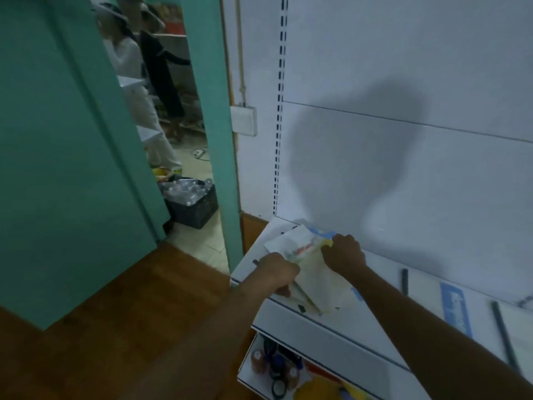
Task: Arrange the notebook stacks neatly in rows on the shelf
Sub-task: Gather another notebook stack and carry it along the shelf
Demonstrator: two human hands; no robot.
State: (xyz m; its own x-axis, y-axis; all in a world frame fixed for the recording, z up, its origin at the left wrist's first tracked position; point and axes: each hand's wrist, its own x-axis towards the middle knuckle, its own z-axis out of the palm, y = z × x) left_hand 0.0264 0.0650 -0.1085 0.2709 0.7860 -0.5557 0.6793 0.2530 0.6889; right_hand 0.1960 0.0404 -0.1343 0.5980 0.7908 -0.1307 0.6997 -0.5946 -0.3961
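1. Lying at the left end of the white shelf (pixel 326 327): notebook stack (pixel 314 272), slightly fanned and blurred
2. Gripping the stack's near left edge, fingers curled under: left hand (pixel 281 274)
3. Pinching the stack's far right corner, fingers bent: right hand (pixel 344 252)
4. Sitting beyond the doorway: black crate (pixel 196 210) holding bottles

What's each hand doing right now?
Left hand: grips the near edge of the notebook stack.
Right hand: fingers curled on the stack's far end.
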